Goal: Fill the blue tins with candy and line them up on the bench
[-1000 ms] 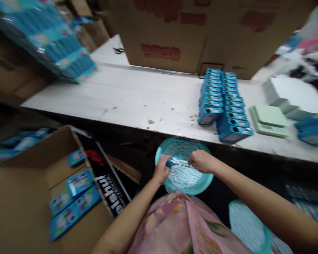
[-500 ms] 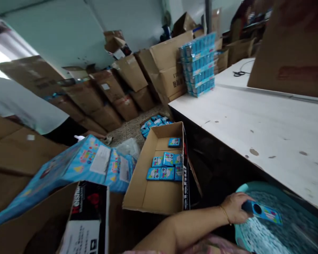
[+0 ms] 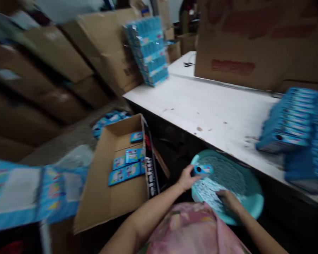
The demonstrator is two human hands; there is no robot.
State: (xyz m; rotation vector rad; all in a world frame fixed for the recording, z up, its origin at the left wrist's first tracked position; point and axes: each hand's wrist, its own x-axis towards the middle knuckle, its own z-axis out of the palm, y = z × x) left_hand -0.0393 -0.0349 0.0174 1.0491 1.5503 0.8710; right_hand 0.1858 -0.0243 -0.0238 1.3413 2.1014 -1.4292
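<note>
Over a teal plastic basin [image 3: 250, 201], a small blue box [image 3: 202, 170] is gripped in the left hand [image 3: 187, 178]. Grip closed, box held by its body, clear of the pieces below, just inside the basin's rim on the left. A dark round hole is seen on the box's end.

Right hand [image 3: 229, 201] is pressed down on the pale blue pieces [image 3: 208, 190] heaped in the basin, fingers curled over them. Grip state cannot be told: whether pieces are held is hidden by the hand. Exact kind of pieces is too blurred to tell.

A pink floral garment [image 3: 185, 229] is seen at bottom centre, below both arms. Counter [image 3: 201, 106], white and scuffed, runs past the basin on the far side. Two-column stack of blue boxes [image 3: 286, 123] is placed on it at right, motion-blurred. Large carton [image 3: 241, 46] stands on the far part of the counter, with black-handled scissors [image 3: 189, 64] lying just beside it.

Left of the hands, an open cardboard tray [image 3: 127, 208] is set low, holding blue printed boxes [image 3: 124, 173] laid flat. A black printed flap [image 3: 150, 173] runs along its edge. Large blue printed packs [image 3: 37, 190] are seen further left. A blue shrink-wrapped stack [image 3: 147, 49] is leaned against cartons [image 3: 106, 49] in the background.
</note>
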